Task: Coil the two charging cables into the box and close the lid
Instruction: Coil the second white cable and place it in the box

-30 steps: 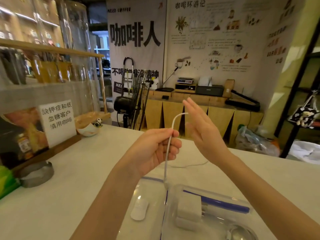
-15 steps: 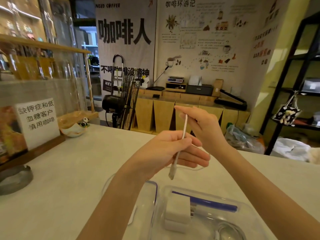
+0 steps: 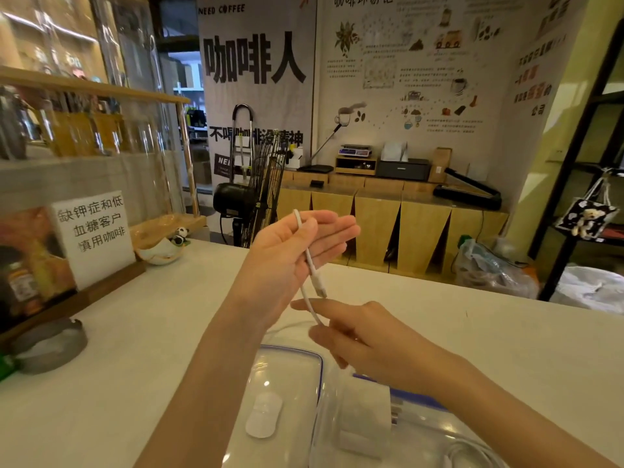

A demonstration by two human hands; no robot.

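Observation:
A white charging cable (image 3: 308,255) lies across my left hand (image 3: 290,258), which is raised palm up above the table. The cable bends over the forefinger, and its plug end (image 3: 321,289) hangs below the palm. Just beneath, my right hand (image 3: 368,342) pinches the same cable, which trails on down to the table top. The clear plastic box (image 3: 422,434) sits at the bottom of the view, under my right forearm. It holds a white charger block (image 3: 366,417) and a second white cable (image 3: 472,449). The clear, blue-rimmed lid (image 3: 290,373) lies to the left of the box.
On the white table (image 3: 141,332), a metal ashtray (image 3: 50,346) and a printed sign (image 3: 94,236) on a wooden stand are at the left. A small bowl (image 3: 160,253) with a panda figure is behind them. The table's far edge runs behind my hands.
My left hand has turned palm up and lifted, with the cable now draped over it. My right hand has dropped from above the left hand to below it, gripping the cable lower down.

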